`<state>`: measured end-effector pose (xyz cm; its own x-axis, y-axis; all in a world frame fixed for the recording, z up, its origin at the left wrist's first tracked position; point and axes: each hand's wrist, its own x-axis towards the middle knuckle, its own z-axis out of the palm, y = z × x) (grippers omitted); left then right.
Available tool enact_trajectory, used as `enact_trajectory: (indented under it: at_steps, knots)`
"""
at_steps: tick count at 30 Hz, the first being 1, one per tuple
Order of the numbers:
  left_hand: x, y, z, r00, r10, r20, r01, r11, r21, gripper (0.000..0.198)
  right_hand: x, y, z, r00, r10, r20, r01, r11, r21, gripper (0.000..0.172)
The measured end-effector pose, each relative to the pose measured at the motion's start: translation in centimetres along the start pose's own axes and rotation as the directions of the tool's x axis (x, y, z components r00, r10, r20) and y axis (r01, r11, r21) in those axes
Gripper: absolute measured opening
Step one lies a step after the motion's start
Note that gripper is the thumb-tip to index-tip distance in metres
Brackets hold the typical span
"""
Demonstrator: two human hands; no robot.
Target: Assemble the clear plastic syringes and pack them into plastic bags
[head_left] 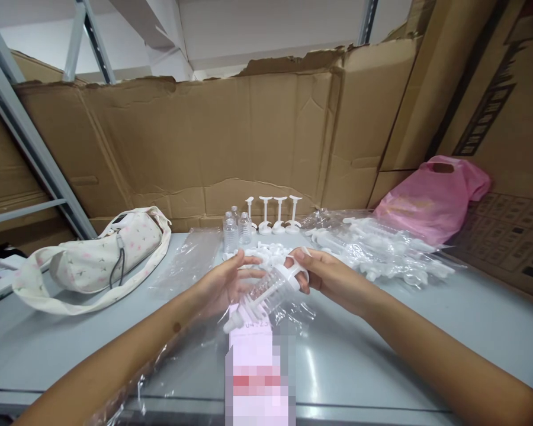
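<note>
A clear ribbed plastic bottle (269,293) with white fittings is tilted over the middle of the table, its white narrow tip pointing down to the left. My right hand (308,269) grips its upper white end, fingers closed around the handle-like part. Beside the bottle's left side, my left hand (233,278) has its fingers stretched out and apart. Clear plastic film (195,319) hangs under my left hand and trails toward the table's front edge. Small white plastic parts (273,253) lie in a pile just behind my hands.
Several clear bottles (231,232) and white T-topped stands (279,216) stand at the back. Bagged white parts (382,248) and a pink bag (430,201) lie right. A floral shoulder bag (102,254) sits left, beside flat clear bags (186,254). A lit phone (251,343), partly blurred, is in front.
</note>
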<state>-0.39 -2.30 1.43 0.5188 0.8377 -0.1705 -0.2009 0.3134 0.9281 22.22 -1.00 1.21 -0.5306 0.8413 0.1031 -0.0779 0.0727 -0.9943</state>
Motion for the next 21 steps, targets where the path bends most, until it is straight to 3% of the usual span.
enact_trajectory:
  at_steps: [2, 5, 12, 17, 21]
  knots:
    - [-0.2, 0.4, -0.4, 0.996, -0.013, 0.09, 0.015, 1.0, -0.022, 0.063, 0.0, 0.0, -0.2, 0.999, -0.001, -0.039, 0.001, 1.0, -0.001, 0.038]
    - [-0.9, 1.0, -0.4, 0.985, -0.014, 0.172, 0.01, 1.0, 0.025, 0.063, 0.1, -0.1, -0.4, 0.995, -0.009, -0.099, 0.013, 0.999, 0.039, 0.035]
    - [-1.2, 0.8, 0.3, 0.997, -0.046, 0.065, 0.037, 0.99, 0.139, 0.056, 0.4, -0.1, 0.0, 0.985, -0.105, -0.134, 0.128, 0.976, 0.178, 0.031]
    - [-1.2, 0.8, 0.4, 1.0, 0.023, 0.017, -0.025, 0.991, 0.133, 0.063, 0.0, -0.5, 0.7, 0.927, -0.208, -0.314, 0.185, 0.978, -0.1, 0.034]
    - [-1.5, 0.9, 1.1, 0.995, 0.102, -0.018, -0.095, 0.97, 0.226, 0.065, -0.4, -0.8, 1.1, 0.907, -0.243, -0.344, 0.173, 0.96, -0.221, 0.033]
